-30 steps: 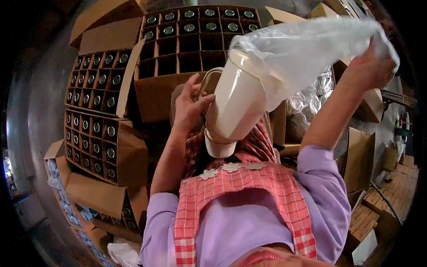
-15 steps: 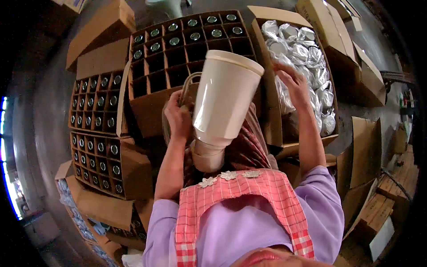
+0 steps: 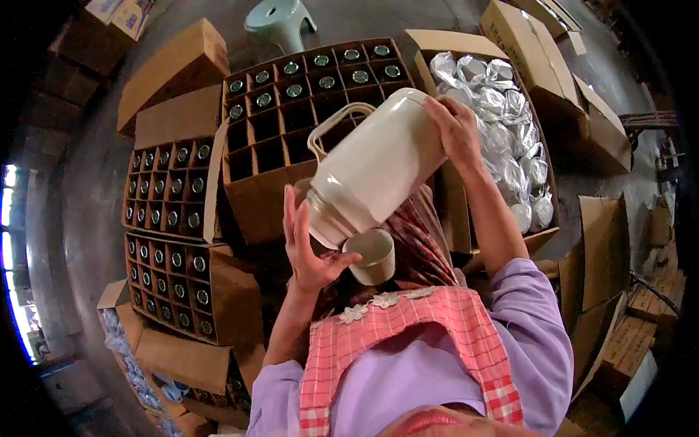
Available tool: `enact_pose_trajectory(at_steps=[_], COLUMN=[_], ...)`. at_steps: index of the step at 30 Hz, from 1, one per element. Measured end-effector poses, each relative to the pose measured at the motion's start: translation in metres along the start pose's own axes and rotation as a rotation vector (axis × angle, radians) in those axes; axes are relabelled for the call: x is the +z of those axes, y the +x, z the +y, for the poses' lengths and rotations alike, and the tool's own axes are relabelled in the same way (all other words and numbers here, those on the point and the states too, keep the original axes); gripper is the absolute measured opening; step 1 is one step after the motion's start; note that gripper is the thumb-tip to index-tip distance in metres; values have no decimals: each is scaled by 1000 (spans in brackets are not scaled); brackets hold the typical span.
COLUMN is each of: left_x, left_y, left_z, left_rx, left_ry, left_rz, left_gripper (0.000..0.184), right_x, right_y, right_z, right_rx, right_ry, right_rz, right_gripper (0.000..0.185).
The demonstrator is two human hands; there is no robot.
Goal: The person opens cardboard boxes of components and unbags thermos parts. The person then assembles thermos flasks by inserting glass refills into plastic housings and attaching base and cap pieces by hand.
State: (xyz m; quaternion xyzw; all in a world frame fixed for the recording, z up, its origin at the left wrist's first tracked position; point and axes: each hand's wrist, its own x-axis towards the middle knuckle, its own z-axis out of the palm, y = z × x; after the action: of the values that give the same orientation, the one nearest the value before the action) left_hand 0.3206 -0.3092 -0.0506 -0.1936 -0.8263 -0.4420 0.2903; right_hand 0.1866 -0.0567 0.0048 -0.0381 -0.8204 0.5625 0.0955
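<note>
A cream thermos jug (image 3: pixel 378 164) with a looped handle is tilted across my lap, its neck pointing down and left. My right hand (image 3: pixel 457 131) grips it round the base. At the neck, my left hand (image 3: pixel 309 251) has its fingers stretched out and its thumb apart, reaching toward a cream cup (image 3: pixel 373 256). The cup is off the jug, with its mouth facing up toward me. Whether the thumb presses on the cup's rim I cannot tell.
A divided carton (image 3: pixel 269 207) with several silver-topped items in its far cells stands ahead. To its right, a carton (image 3: pixel 455 218) holds silver-wrapped items. Smaller divided cartons (image 3: pixel 237 291) are stacked at left. A pale green stool (image 3: pixel 280 22) stands beyond.
My right hand has moved from the silver-wrapped items to the jug's base. My left hand has left the handle for the neck. The cup has come off, and the jug leans more.
</note>
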Motion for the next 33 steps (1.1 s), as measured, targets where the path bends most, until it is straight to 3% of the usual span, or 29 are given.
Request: enact_pose_trajectory(at_steps=[2, 5, 7, 8, 11, 12, 13, 15, 17, 19, 20, 21, 23, 25, 26, 27, 28, 29, 31, 33], left_x=[4, 2, 7, 7, 7, 3, 7, 12, 11, 0, -3, -3, 6, 14, 20, 26, 22, 19, 4, 14], left_y=[-2, 10, 20, 29, 30, 29, 50, 65, 51, 59, 67, 75, 68, 71, 67, 66, 65, 58, 49, 45], left_z=[-6, -30, -49, -54, -104, -124, -112, -117, -158, -172, -161, -150, -151, -139, -144, -146, -151, -167, -198, -203], left_rx=[42, 30, -268, -397, -1018, -1300, -1386, -1424, -1292, -1202, -1051, -895, -513, -246, -217, -189, -319, -571, -1318, -1121], left_ry=[107, 6, -370, -582, -905, -1046, -1169, -1116, -1108, -1188, -1021, -859, -430, -119, -135, -149, -181, -255, -831, -829], left_rz=[133, 280, 390, 394, 496, 437, 473, 350, 416, 532, 477, 421, 282, 157, 221, 289, 273, 354, 603, 675], left_gripper=[88, 80, 70, 52, 38, 34, 35, 38, 42, 44, 43, 42, 46, 54, 53, 52, 51, 48, 47, 46], right_x=[7, 27, 28, 31, 43, 46, 46, 39, 37, 43, 45, 47, 72, 87, 98, 107, 108, 110, 107, 106], right_y=[3, 10, 7, 10, 21, 25, 24, 21, 29, 57, 58, 59, 81, 97, 100, 97, 92, 86, 83, 89], right_z=[-2, 16, 4, 9, 16, 16, 10, -8, -11, 21, 32, 34, 76, 95, 100, 103, 107, 111, 101, 104], right_rx=[92, -97, -95, -249, -683, -829, -925, -1110, -1195, -860, -451, -221, -38, 227, 393, 209, 49, -112, -496, -256], right_ry=[117, 250, 325, 296, 158, 97, 57, -30, 37, 320, 672, 598, 539, 341, 450, 450, 505, 556, 624, 796], right_rz=[-6, 1, -25, -9, 39, 51, 14, -71, -189, -354, -383, -281, -216, -300, -205, -105, -128, -158, -324, -405], right_gripper=[28, 26, 19, 15, 14, 17, 20, 27, 31, 39, 48, 51, 56, 46, 32, 20, 20, 25, 29, 29])
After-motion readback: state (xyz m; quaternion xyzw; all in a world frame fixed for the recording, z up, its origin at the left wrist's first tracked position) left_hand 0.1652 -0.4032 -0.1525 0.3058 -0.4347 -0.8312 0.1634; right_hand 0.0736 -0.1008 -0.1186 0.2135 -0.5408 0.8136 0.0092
